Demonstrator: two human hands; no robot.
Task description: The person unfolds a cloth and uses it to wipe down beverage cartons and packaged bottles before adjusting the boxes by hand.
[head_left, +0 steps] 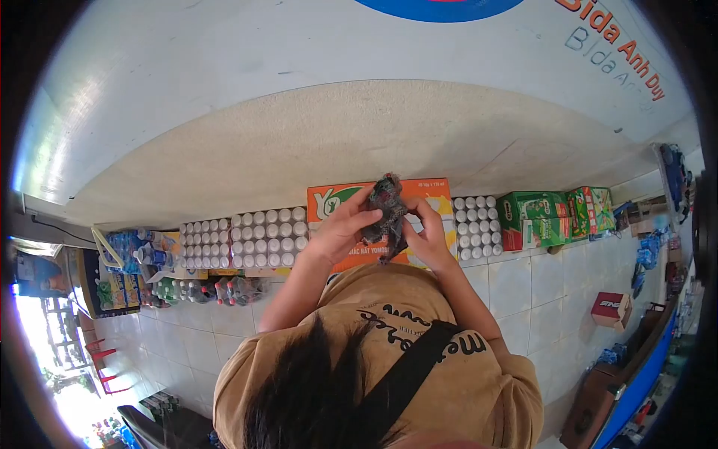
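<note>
Above an orange Yo-labelled carton (336,258), both of my hands hold a dark grey, crumpled, rag-like cloth (387,209). My left hand (345,226) is closed on its left side, with the thumb lying across it. At the lower right edge, my right hand (428,238) pinches the cloth between bent fingers and thumb. The cloth bunches upward past my fingers, showing small reddish spots, and a darker end hangs down toward my shirt. Some fingertips are hidden behind it.
Packs of silver-topped cans (269,238) flank the carton on the left, with more cans (477,228) on the right. Green cartons (535,217) stand farther right. Bottles (202,290) line the left side. A small red box (611,309) sits on the tiled floor.
</note>
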